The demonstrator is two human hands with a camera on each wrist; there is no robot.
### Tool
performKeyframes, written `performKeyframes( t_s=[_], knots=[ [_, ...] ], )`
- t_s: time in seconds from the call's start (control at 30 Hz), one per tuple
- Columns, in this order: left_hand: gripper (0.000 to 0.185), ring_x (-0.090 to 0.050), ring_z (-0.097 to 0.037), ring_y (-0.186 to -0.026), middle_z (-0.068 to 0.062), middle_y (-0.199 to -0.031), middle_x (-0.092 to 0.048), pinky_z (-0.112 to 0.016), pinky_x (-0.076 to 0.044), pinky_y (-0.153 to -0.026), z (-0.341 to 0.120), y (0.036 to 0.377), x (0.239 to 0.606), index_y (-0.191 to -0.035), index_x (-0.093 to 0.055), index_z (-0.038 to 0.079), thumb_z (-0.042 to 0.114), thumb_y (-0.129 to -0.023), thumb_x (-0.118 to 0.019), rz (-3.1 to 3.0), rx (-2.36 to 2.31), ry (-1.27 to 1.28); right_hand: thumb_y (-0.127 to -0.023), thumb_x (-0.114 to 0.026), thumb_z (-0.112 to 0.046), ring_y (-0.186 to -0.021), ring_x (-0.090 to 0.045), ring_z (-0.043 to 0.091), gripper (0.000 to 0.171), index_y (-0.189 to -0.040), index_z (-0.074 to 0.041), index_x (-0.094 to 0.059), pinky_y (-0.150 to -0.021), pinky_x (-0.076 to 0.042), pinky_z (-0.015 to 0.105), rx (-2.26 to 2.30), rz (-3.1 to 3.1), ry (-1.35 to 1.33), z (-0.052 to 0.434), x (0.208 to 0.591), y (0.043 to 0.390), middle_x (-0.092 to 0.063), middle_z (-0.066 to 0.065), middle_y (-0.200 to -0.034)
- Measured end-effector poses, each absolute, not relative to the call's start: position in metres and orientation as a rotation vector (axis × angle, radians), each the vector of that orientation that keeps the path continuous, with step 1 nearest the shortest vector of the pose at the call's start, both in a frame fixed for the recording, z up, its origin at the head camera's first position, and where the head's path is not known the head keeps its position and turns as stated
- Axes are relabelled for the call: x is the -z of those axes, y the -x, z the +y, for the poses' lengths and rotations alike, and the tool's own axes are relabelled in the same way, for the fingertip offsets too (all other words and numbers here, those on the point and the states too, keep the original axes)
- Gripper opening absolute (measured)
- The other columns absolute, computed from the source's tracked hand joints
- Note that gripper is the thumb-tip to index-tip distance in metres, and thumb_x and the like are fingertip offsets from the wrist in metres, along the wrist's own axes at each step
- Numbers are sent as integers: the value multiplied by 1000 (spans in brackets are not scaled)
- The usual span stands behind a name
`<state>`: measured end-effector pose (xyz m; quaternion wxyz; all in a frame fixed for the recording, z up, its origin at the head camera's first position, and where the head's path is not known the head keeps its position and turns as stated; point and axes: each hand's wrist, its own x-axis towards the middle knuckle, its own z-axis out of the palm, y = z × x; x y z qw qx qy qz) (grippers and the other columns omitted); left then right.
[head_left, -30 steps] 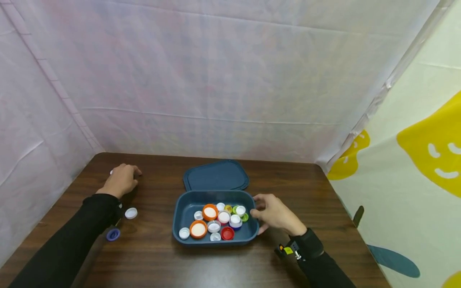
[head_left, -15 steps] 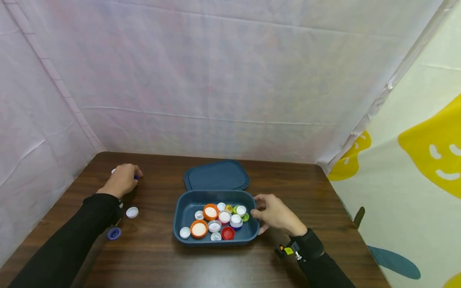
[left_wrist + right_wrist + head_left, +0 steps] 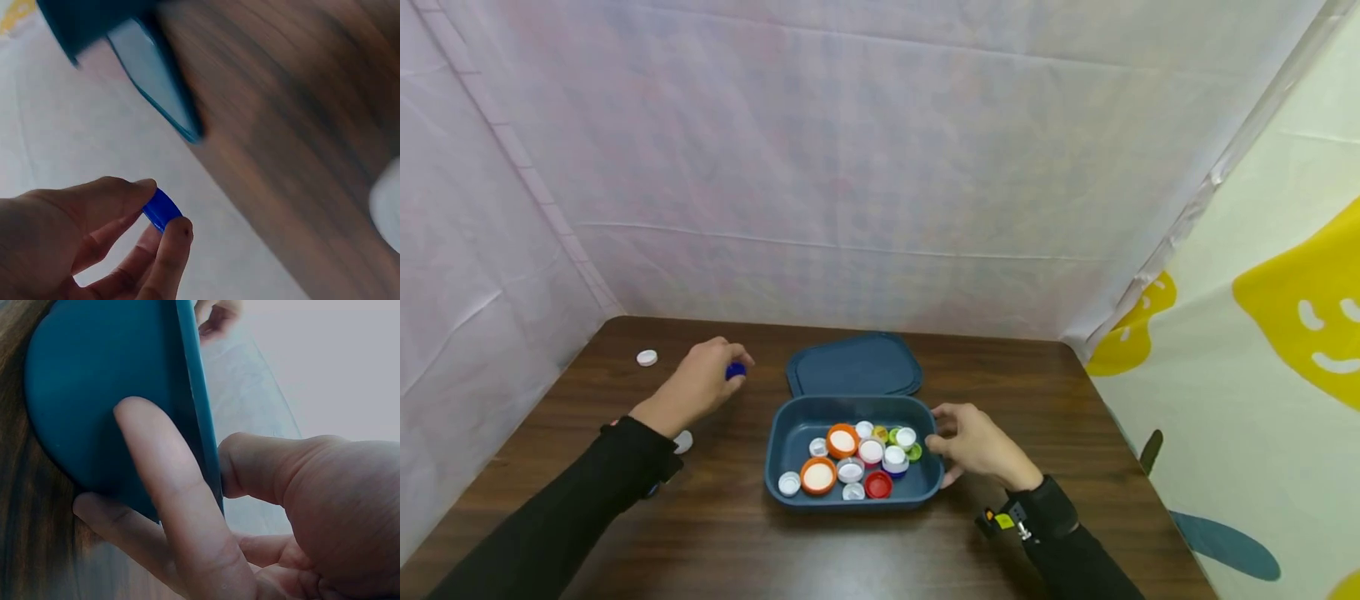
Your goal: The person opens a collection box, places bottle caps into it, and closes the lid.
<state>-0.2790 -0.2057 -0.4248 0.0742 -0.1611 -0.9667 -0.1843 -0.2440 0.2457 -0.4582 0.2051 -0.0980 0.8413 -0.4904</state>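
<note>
My left hand [image 3: 700, 382] is raised over the left back of the table, pinching a blue bottle cap [image 3: 162, 209] between thumb and fingertip. At the right end of the blue-grey plastic container [image 3: 857, 408], my right hand [image 3: 981, 450] grips the wall. The right wrist view shows its thumb [image 3: 240, 465] at the rim and its fingers along the outside. Inside the container lie several bottle caps, among them orange ones [image 3: 817, 477], a red one [image 3: 878, 485], white ones [image 3: 789, 483] and green ones [image 3: 914, 452].
Behind the container lies its flat lid [image 3: 857, 367]. One white cap [image 3: 647, 357] is at the table's back left; another white cap [image 3: 682, 442] is partly covered by the left sleeve. White sheeting [image 3: 850, 167] rises along the back edge of the wooden table [image 3: 760, 550].
My left hand has picked up the blue cap and moved right with it, toward the container. The sleeve now covers the purple cap. My right hand stays on the container.
</note>
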Motion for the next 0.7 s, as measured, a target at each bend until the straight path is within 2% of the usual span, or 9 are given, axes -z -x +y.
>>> performKeyframes(
  t_s=[0.2,0.43,0.7],
  knots=[
    [18,-79,-37,-109,-19,-118,-76,-57,-70,-96,-173,261,415,-121,-84,4,6,-104,-86,-2867,590,645,-111,-74,-8,-87,-85,26,53,-159,8,-58,-69,-73,46,1365,2342,297,244,459,245,-79,28,-136],
    [19,-74,-19,-98,-13,-120,-76,-41,-72,-90,-147,241,414,-121,-85,7,10,-103,-89,-2908,584,856,-110,-75,-8,-81,-85,27,55,-160,8,-58,-68,-72,46,1339,2357,285,245,457,246,-79,29,-139],
    [23,-75,-18,-102,-10,-120,-76,-34,-72,-90,-133,225,418,-125,-84,9,15,-104,-89,-2945,601,1055,-110,-76,-9,-84,-85,26,57,-161,8,-57,-68,-72,45,1334,2352,298,243,457,245,-78,30,-140]
  ],
)
